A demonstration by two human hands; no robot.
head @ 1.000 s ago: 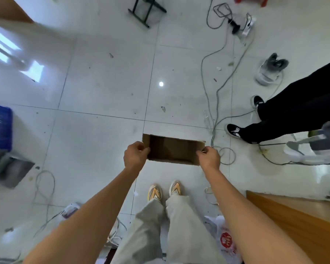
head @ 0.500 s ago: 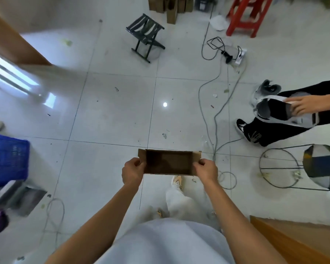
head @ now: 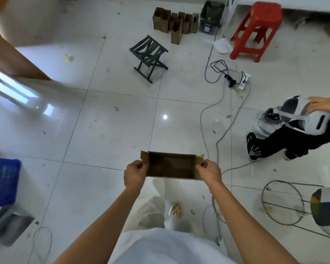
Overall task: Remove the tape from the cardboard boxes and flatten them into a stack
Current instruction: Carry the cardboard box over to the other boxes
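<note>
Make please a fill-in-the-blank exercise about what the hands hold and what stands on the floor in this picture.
1. The left hand and the right hand grip opposite ends of a ____ box.
2. The plastic stool at the far right is ____ in colour.
3. The basket at the left edge is ____ in colour.
4. The folding stool stands nearer to the person than the row of upright cardboard ____.

Missing words: cardboard; red; blue; boxes

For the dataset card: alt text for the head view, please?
Seen from above, a left hand and right hand grip the ends of an open cardboard box over a white tiled floor. Farther off stand more cardboard boxes, a folding stool and a red stool.
</note>
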